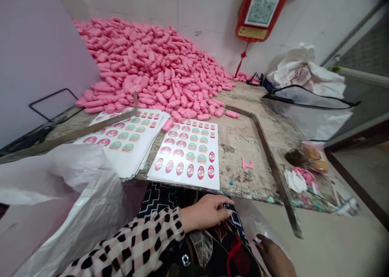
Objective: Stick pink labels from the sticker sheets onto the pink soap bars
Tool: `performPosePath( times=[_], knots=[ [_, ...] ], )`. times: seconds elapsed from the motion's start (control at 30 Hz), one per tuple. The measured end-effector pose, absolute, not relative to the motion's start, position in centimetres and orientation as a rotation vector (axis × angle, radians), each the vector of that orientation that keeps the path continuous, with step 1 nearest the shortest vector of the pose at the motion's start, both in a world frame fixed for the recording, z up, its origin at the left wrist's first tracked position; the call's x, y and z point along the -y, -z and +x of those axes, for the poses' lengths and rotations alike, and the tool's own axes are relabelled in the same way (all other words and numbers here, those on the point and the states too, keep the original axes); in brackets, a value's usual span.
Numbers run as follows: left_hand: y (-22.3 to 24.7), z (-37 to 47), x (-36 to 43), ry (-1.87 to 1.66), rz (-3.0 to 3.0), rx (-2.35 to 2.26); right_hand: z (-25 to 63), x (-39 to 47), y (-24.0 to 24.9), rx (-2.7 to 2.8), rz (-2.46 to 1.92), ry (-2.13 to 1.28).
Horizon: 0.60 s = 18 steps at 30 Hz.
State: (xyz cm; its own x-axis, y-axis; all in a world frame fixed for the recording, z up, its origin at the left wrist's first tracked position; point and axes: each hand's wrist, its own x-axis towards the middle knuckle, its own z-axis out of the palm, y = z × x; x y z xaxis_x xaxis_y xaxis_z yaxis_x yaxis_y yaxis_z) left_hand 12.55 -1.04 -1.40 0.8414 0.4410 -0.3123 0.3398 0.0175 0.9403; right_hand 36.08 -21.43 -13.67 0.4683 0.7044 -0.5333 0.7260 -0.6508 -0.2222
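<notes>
My left hand (208,213) rests over my lap, below the table edge, with its fingers loosely bent and apart and nothing in them. Lower right, my right hand (274,256) hangs beside my knee next to a clear plastic bag (254,217). Its fingers are closed, and a small whitish bit shows at their tips, too blurred to name. In front of me a sheet of pink and green oval stickers (190,180) lies at the table edge. A single pink capsule-shaped piece (167,125) touches its upper left corner.
A large heap of pink capsule-shaped pieces (152,66) leans against the wall. Stacked sticker sheets (127,163) lie left, under a metal bar (100,125). Another bent bar (270,163) sticks out past the table edge at right. White plastic sacking (82,180) hangs at left.
</notes>
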Motion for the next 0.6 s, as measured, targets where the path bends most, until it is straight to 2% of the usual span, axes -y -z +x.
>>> performPosePath(
  times=[0.1, 0.2, 0.4, 0.6],
  knots=[
    [1.5, 12.5, 0.9, -0.131, 1.536, -0.661, 35.1, 18.8, 11.3, -1.43, 2.797, 0.993],
    [1.3, 12.1, 0.3, -0.171, 1.443, -0.677, 32.8, 14.3, 7.4, -1.847, 2.92, 1.013],
    [0.0, 9.2, -2.3, -0.369, 1.321, -0.797, 27.1, 1.0, -0.4, -2.446, 2.89, 1.095],
    [0.0, 4.1, -2.4, -0.475, 1.254, -0.965, 20.8, -13.5, -1.4, -2.536, 2.581, 1.383]
  ],
)
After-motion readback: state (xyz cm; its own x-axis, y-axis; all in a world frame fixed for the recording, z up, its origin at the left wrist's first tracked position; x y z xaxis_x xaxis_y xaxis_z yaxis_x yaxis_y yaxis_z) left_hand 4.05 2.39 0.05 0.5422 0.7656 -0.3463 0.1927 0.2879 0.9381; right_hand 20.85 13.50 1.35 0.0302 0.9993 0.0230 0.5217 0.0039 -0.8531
